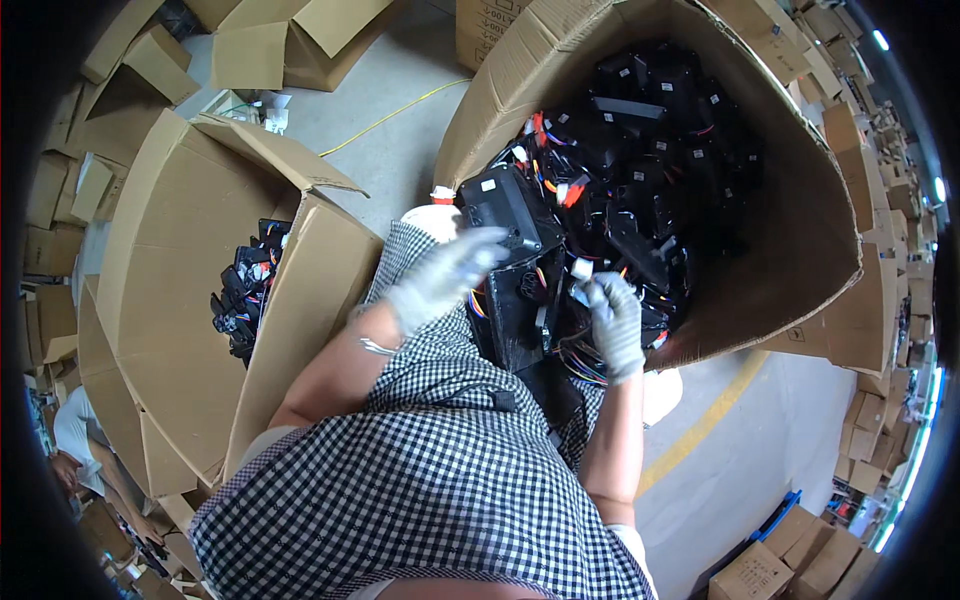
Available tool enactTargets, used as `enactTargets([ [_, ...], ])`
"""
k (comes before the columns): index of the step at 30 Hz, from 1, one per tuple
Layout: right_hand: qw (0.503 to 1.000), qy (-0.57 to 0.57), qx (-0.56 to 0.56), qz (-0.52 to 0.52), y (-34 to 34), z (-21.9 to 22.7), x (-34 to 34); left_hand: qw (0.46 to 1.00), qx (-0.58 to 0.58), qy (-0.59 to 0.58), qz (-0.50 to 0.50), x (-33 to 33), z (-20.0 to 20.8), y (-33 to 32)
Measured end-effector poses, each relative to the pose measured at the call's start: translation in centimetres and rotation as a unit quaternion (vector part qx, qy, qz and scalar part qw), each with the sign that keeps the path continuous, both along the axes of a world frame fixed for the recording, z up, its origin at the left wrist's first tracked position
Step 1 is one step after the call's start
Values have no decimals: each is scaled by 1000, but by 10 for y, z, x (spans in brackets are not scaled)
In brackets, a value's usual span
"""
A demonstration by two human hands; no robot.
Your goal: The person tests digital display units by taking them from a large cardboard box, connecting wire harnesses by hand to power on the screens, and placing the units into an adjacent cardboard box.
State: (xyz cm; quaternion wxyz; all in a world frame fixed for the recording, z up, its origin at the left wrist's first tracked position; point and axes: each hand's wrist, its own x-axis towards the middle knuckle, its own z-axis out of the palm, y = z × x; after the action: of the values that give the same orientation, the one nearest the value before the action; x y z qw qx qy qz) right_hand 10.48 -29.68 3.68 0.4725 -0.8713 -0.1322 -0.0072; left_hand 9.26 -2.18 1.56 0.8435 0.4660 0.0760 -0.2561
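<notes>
My left hand (448,277), in a pale work glove and a little blurred, reaches over the near end of a black plastic device (503,210) with a small white label. Its fingers are stretched out and hold nothing that I can see. My right hand (615,322), gloved too, is closed in a pinch at a small white connector (582,268). Below the hands, coloured wires (585,362) trail over a black casing (512,315). These parts lie at the near opening of a large cardboard box (790,300) heaped with more black devices (640,150).
At my left stands a second open cardboard box (165,260) holding a small pile of black parts with wires (245,285). A yellow cord (395,113) crosses the floor behind. Cartons (780,560) stand at the lower right, near a yellow floor line (705,425). Another person (85,440) is at the far left.
</notes>
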Motion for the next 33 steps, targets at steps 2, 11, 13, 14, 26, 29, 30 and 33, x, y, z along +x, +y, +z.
enactTargets([
  [2,999,9,16,42,4,9,-19,959,189,-204,51,-4,16,-55],
  [11,984,80,140,72,3,4,-72,988,64,-105,94,-7,37,-73],
  [13,894,249,370,-42,10,35,-74,983,114,-133,61,-15,44,-67],
  [14,883,277,378,-33,6,42,-71,976,132,-155,83,-19,48,-68],
  [26,927,327,184,16,8,46,-54,843,395,-342,-130,-40,37,-46],
  [29,865,423,253,95,0,44,-57,782,443,-404,-170,-46,40,-41],
  [30,834,471,267,106,-2,42,-57,781,426,-426,-165,-47,35,-39],
  [33,778,537,301,125,4,28,-68,741,405,-512,-155,-52,26,-38],
])
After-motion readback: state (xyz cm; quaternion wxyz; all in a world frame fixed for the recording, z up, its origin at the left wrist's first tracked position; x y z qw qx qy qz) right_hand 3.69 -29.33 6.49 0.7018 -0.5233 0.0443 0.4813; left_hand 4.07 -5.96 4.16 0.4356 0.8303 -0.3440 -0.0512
